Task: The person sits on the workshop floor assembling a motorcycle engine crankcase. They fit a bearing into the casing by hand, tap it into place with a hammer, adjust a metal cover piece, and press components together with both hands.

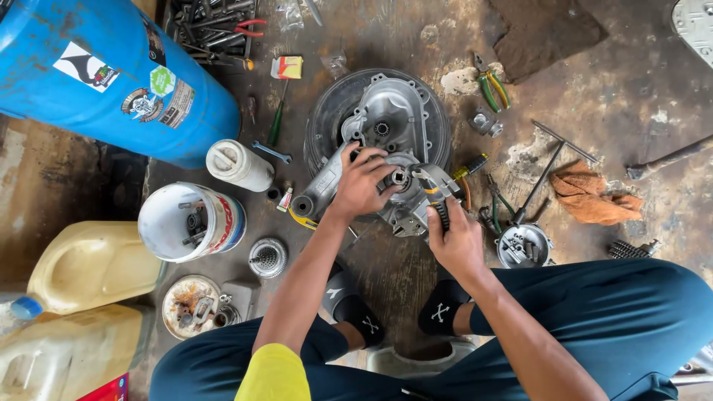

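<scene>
A grey metal engine casing point(390, 119) rests on a black tyre point(324, 119) on the oily floor. My left hand point(362, 180) lies on the casing, fingers around its round central hub point(398, 177). My right hand point(453, 234) grips the dark handles of pliers point(434, 186), whose jaws point at the hub from the right. A black tube-like arm of the casing point(316, 193) sticks out toward the lower left.
A blue drum point(111, 70) stands at upper left. A white tub of parts point(189, 221), a white bottle point(239, 165), yellow jerrycans point(89, 263), green pliers point(490, 89), an orange rag point(594, 197), a T-wrench point(546, 167) and a small metal part point(523, 245) lie around. My legs fill the bottom.
</scene>
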